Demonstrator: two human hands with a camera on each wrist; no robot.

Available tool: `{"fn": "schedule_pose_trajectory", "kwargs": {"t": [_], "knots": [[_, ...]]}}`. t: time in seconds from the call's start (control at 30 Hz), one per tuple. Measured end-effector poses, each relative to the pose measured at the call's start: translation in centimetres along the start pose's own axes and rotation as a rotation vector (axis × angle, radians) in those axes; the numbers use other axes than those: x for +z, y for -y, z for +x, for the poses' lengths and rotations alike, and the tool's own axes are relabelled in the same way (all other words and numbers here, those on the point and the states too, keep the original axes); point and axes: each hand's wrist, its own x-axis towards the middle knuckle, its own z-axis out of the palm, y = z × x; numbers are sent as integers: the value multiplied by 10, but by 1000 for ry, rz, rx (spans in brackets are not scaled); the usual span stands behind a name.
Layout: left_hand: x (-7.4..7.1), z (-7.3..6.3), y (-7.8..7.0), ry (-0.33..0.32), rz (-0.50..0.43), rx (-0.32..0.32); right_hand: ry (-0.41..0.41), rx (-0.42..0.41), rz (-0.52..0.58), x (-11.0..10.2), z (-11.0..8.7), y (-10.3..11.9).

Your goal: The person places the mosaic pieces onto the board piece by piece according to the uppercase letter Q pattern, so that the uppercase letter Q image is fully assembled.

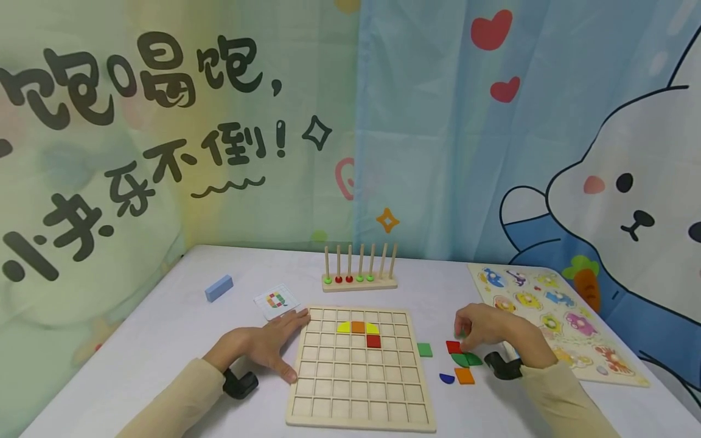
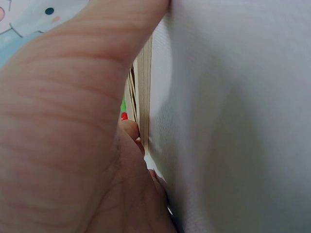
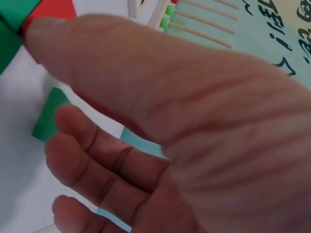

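Note:
My left hand (image 1: 271, 347) rests along the left edge of a wooden grid board (image 1: 336, 404), fingers spread, thumb against the side. On the board's upper rows lie an orange square (image 1: 358, 327) between two yellow pieces (image 1: 344, 328), and a red square (image 1: 373, 341) below the right one. My right hand (image 1: 484, 325) hovers over loose tiles right of the board. Its thumb tip overlaps a red tile (image 3: 58, 7) in the right wrist view, apart from the bent fingers. A green piece (image 3: 51, 114) shows by those fingertips. Green curved pieces (image 1: 460, 360) lie just below the hand.
Nearby lie a green square (image 1: 424, 350), a blue half-circle (image 1: 446, 378) and an orange square (image 1: 464, 376). Behind the board are a pattern card (image 1: 268, 309) and a peg stand (image 1: 358, 284) with beads. A blue block (image 1: 219, 288) sits left; an animal puzzle board (image 1: 526, 283) lies right.

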Motion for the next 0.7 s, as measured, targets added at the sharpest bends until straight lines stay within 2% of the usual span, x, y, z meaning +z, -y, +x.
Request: {"fn": "schedule_pose_trajectory", "kwargs": {"t": [0.33, 0.7], "knots": [[0, 2, 1, -3, 7, -1, -35, -16, -34, 4, 5, 3], [1, 2, 1, -3, 1, -12, -15, 11, -47, 6, 5, 4]]}}
